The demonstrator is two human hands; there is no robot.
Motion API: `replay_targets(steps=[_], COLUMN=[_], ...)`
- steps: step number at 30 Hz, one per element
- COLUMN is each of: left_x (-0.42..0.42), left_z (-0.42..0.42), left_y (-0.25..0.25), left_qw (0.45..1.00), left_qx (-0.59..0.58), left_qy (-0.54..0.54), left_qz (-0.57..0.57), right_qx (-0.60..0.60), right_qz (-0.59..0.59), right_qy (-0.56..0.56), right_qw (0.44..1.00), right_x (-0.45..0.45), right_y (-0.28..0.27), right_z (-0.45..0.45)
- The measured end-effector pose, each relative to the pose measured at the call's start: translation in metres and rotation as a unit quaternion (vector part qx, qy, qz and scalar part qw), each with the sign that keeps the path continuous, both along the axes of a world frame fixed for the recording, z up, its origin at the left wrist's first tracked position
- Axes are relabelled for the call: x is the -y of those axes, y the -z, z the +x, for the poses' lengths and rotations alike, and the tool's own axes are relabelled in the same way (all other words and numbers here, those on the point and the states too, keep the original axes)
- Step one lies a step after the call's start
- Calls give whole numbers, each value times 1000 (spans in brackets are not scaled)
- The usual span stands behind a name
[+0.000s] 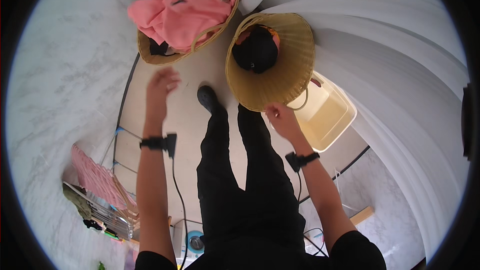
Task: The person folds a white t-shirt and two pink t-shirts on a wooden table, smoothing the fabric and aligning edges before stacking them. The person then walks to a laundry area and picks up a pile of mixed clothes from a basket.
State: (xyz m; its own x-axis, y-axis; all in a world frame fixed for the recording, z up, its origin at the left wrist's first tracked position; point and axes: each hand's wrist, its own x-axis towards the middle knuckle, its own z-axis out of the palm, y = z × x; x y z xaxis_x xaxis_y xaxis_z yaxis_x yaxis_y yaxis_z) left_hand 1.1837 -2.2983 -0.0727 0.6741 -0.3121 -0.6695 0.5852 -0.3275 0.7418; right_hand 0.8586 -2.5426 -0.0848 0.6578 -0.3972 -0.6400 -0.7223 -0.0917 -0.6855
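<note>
My left hand (164, 81) is blurred, its fingers loosely curled with nothing seen in them, below a wicker basket (164, 59) heaped with pink printed clothing (187, 15) and some dark cloth. My right hand (279, 118) is at the near rim of a second wicker basket (292, 60), beside its looped handle; whether the fingers grip the rim cannot be told. Inside that basket lies a black garment (257, 50) with orange and pink cloth behind it.
A cream plastic tub (330, 120) stands on the floor beside the second basket. White curtains (386, 67) hang at the right. Pink hangers (99, 176) are on a rack at the lower left. A cable runs from each wrist band. My shoe (207, 97) is near the baskets.
</note>
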Motion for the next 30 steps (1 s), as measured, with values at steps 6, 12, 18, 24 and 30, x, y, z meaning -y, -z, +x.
replay_targets(steps=[6,12,18,24,30], left_x=[-27,-14,-13,-6,-8], left_z=[-120,-137,-120,-100,-99], left_y=[14,74,121,134,136], left_qw=[985,966,959,974,978], left_qx=[-161,-186,-168,-146,-145], left_qy=[-53,-144,-168,-85,-81], left_qz=[-35,-104,-155,-149,-123], right_qx=[-92,-90,-23,-92,-26], right_qz=[25,-302,-327,-349,-338], right_qy=[-10,-220,-228,-231,-190], right_qw=[995,923,917,904,921], right_x=[43,102,150,173,118], right_y=[200,353,477,563,480], right_z=[21,91,147,131,154])
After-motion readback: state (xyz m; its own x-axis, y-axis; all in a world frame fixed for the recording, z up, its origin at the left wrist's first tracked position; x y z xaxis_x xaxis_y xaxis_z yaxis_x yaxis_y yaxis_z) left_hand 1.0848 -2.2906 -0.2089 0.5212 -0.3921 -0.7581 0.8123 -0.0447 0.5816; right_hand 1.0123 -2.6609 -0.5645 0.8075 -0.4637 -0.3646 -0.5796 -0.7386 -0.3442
